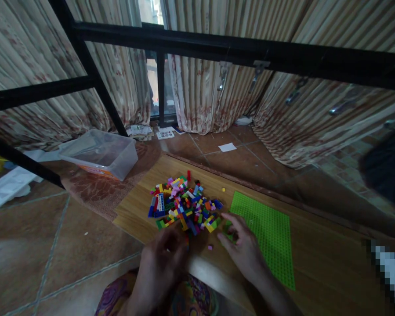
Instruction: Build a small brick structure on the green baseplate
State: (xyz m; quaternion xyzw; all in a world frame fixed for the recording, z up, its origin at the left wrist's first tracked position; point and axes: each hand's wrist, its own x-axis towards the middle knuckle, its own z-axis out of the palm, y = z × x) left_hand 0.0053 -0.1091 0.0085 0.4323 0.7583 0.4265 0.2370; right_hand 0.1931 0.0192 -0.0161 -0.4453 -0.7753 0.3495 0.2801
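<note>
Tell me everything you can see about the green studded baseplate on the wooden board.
The flat bright green plastic baseplate is rectangular, covered in a fine grid of small studs, and looks bare of bricks. It lies flat on the light wooden board, right of the heap of small multicoloured bricks. The right hand rests at its near left edge, seemingly touching it.

Both hands (164, 259) at brick pile (184, 204), green baseplate (269, 232) rt, wood board (316, 272)

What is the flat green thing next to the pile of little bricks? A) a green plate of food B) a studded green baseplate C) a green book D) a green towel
B: the green baseplate lies flat on the wooden board, its studs showing, right of the brick pile.
</note>
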